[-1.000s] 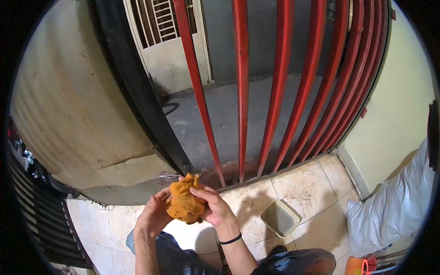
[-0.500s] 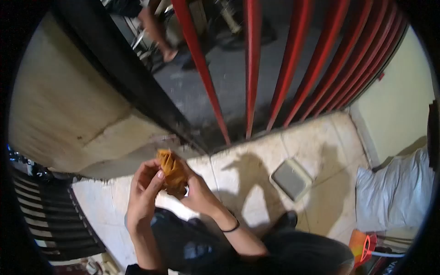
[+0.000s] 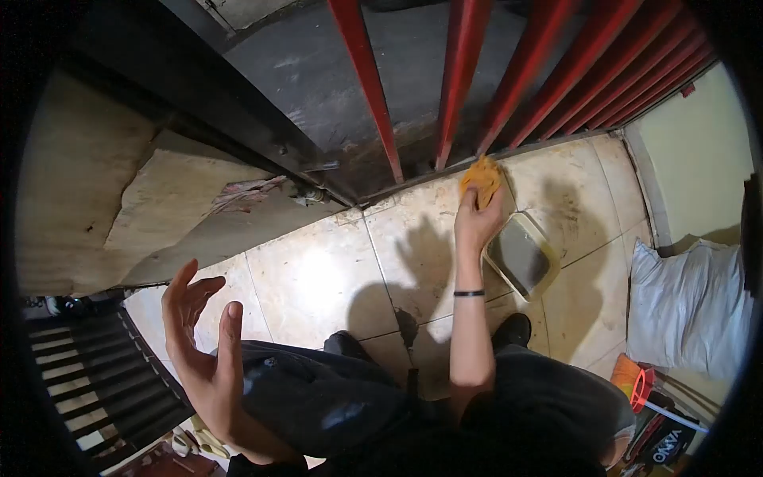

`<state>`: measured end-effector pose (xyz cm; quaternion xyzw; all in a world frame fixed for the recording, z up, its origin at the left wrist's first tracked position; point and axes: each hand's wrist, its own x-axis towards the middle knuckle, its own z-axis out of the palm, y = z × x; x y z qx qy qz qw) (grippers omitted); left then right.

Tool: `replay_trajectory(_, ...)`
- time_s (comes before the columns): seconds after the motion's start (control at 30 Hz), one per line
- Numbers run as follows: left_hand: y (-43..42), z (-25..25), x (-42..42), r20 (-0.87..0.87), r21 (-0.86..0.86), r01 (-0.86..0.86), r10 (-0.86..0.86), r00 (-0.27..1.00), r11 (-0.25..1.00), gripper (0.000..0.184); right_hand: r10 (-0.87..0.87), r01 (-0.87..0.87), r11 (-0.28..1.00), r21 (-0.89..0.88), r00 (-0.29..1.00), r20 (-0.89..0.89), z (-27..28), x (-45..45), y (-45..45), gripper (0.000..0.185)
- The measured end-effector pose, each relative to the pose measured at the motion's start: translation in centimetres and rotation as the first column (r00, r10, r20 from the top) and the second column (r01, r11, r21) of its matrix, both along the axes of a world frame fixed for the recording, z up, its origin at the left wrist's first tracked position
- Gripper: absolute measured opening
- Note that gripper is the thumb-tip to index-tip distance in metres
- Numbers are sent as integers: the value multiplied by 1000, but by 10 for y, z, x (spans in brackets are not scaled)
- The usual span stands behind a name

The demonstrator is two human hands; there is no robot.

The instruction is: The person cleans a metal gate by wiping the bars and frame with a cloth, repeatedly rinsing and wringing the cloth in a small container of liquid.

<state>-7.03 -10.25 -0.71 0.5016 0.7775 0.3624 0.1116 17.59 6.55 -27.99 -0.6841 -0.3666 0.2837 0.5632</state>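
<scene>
My right hand (image 3: pixel 479 220) is closed around a crumpled orange-yellow cloth (image 3: pixel 482 178). It is stretched forward, with the cloth at the foot of the red gate bars (image 3: pixel 455 87), by the tile edge. I cannot tell whether the cloth presses on the bar or on the floor. Close beside my right wrist, a square pale tub (image 3: pixel 548 245) stands on the tiles with something grey in it, perhaps water. My left hand (image 3: pixel 203 342) hangs in the air over the left side, fingers apart and holding nothing.
Stained cream tiles (image 3: pixel 298 278) cover the floor. A worn panel (image 3: pixel 175 199) stands at left, with a black slatted rack (image 3: pixel 103 366) below it. A white sack (image 3: pixel 687 306) leans at the right wall, and a black box (image 3: pixel 664 449) lies near it.
Both hands were together on the cloth. Now my right hand has carried it forward and right to the gate, and my left hand has let go. The person beyond the bars has left view.
</scene>
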Motion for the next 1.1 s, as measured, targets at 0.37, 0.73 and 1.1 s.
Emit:
replay_trajectory(0.37, 2, 3, 3, -23, -35, -49, 48, 999, 998, 54, 286, -389, 921, 0, 677, 678, -91, 19, 54, 37)
replay_trajectory(0.73, 18, -8, 11, 56, -16, 9, -9, 998, 1000, 55, 173, -413, 907, 84, 546, 820, -95, 24, 72, 25)
replay_trajectory(1.1, 10, 0, 31, -15, -20, 10, -10, 1000, 1000, 57, 98, -91, 995, -37, 946, 310, -60, -6, 5, 35)
